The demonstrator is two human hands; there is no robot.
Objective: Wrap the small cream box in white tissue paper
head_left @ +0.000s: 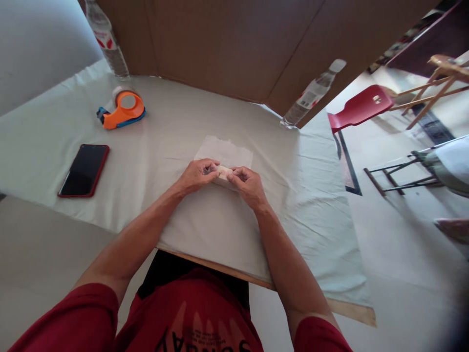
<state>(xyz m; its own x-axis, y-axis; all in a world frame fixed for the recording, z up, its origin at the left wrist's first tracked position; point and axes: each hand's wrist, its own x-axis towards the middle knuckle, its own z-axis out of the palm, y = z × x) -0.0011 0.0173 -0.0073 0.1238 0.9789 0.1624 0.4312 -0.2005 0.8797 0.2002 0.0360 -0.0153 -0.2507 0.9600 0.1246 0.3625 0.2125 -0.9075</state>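
The small pale piece (223,170) is at the centre of the frame, above the near edge of a white sheet (227,151) that lies on the cloth. Whether the piece and the sheet are joined cannot be determined.

The left hand (199,175) grips the piece's left end between thumb and fingers; the right hand (251,186) grips its right end likewise. Both sets of fingers are closed on it.

Recommended handling: apply equal, light pressure at both ends, hold the piece level, and move both thumbs together. Uneven pressure is likely to skew or crease it.

The sheet rests on a pale tablecloth (176,127). At left, a black-screened phone (84,171) with a red edge lies flat; above it stands an orange and blue tape dispenser (126,110). A brown cardboard panel (220,49) closes off the top of the frame.

Markings: the bottle at upper left (106,39) and the bottle at upper right (311,95) carry red-and-white labels, with print too small to read. The red shirt (190,308) at the bottom bears large inverted lettering, cut by the frame edge; "AY" is legible. No brand can be confirmed.
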